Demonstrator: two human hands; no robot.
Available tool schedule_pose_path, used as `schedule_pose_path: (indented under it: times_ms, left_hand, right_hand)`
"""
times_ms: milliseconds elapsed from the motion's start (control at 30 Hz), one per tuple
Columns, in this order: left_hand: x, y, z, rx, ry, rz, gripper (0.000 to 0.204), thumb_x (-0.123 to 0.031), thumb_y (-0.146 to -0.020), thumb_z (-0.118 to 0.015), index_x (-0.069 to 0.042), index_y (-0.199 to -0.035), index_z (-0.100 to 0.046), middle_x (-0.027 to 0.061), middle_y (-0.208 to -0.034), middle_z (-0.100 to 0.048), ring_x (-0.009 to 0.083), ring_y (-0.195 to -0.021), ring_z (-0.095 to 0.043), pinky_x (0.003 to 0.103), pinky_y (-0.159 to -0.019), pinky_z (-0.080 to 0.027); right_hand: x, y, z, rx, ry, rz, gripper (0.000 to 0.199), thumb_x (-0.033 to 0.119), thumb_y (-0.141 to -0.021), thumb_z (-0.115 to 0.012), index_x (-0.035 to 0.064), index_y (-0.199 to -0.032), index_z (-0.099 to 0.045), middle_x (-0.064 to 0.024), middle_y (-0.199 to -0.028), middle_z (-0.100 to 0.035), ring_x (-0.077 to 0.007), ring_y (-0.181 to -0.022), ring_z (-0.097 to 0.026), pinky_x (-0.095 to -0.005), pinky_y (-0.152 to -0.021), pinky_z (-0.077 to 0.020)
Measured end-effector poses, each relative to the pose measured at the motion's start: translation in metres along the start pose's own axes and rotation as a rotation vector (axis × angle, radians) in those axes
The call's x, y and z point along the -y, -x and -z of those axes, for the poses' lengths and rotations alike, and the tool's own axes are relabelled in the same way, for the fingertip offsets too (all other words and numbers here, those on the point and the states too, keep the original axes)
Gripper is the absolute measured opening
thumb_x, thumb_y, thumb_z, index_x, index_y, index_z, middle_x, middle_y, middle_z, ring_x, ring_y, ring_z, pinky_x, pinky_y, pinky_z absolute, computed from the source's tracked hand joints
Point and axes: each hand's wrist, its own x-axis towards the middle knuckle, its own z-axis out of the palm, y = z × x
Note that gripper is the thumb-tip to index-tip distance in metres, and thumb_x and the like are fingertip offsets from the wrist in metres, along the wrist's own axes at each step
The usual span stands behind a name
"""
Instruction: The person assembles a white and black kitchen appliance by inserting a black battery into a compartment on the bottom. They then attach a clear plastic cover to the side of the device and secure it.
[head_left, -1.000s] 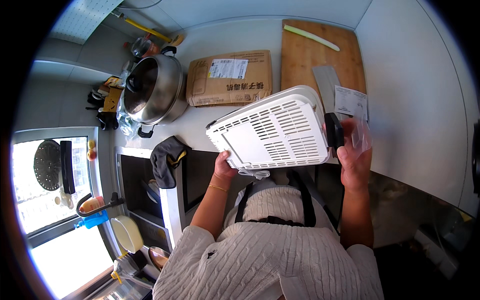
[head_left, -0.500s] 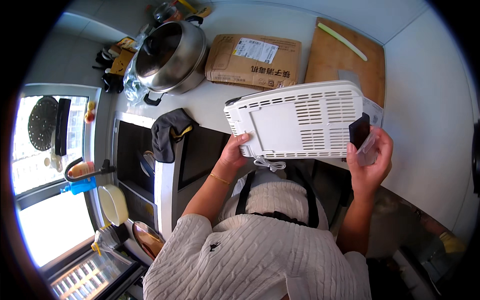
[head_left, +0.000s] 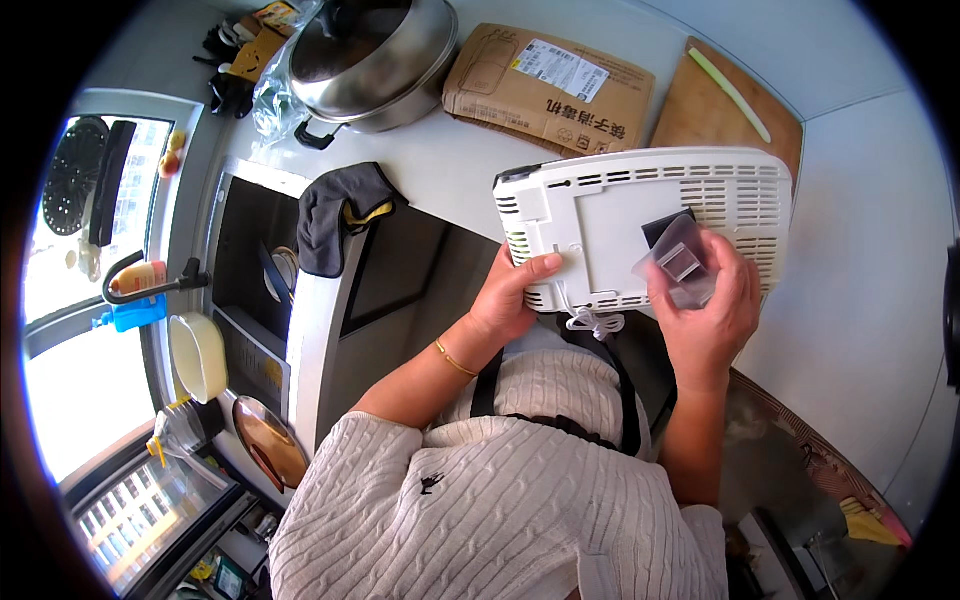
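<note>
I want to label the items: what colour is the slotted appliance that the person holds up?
White, clear in the head view: the appliance has slotted vents.

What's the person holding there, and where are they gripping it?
A white slotted plastic appliance, turned underside up. The left hand grips its near left edge. The right hand holds a small clear plastic piece against the underside.

On the white desk [head_left: 440,170] in front of me stand a big steel pot with lid [head_left: 375,55], a flat cardboard box [head_left: 545,85] beside it, and a wooden cutting board [head_left: 725,110]. A dark cloth [head_left: 335,215] hangs over the desk edge.
</note>
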Motion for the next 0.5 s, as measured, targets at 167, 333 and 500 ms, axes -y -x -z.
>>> schedule_pose_path:
  times_ms: [167,333,500]
  left_hand:
    - [-0.001,0.005,0.0,-0.048,0.014,0.008,0.059,-0.013,-0.076,-0.075,0.001,-0.125,-0.045,0.0107,-0.111,-0.06,0.0209,-0.102,-0.06,0.036,-0.092,-0.049]
    - [-0.004,0.008,0.002,-0.051,0.017,0.015,0.054,-0.008,-0.074,-0.076,0.0,-0.119,-0.047,0.0096,-0.109,-0.061,0.0193,-0.099,-0.06,0.035,-0.09,-0.05]
    - [-0.011,0.012,-0.002,-0.116,0.0,0.016,0.053,-0.004,-0.072,-0.077,-0.001,-0.117,-0.049,0.0084,-0.107,-0.062,0.018,-0.097,-0.061,0.034,-0.088,-0.05]
  right_hand:
    - [0.009,0.004,-0.007,0.032,-0.039,0.013,0.054,0.019,-0.062,-0.082,0.0057,-0.107,-0.055,-0.0072,-0.093,-0.061,-0.0267,-0.077,-0.058,-0.0369,-0.07,-0.0477]
    - [0.015,0.019,-0.021,0.079,-0.297,-0.192,0.054,0.018,-0.063,-0.083,0.0038,-0.108,-0.055,-0.0083,-0.095,-0.061,-0.0239,-0.08,-0.058,-0.0358,-0.073,-0.0474]
    - [0.022,0.025,-0.027,0.132,-0.513,-0.362,0.056,0.018,-0.066,-0.084,0.0024,-0.111,-0.053,-0.0071,-0.097,-0.058,-0.0176,-0.083,-0.056,-0.0315,-0.075,-0.0464]
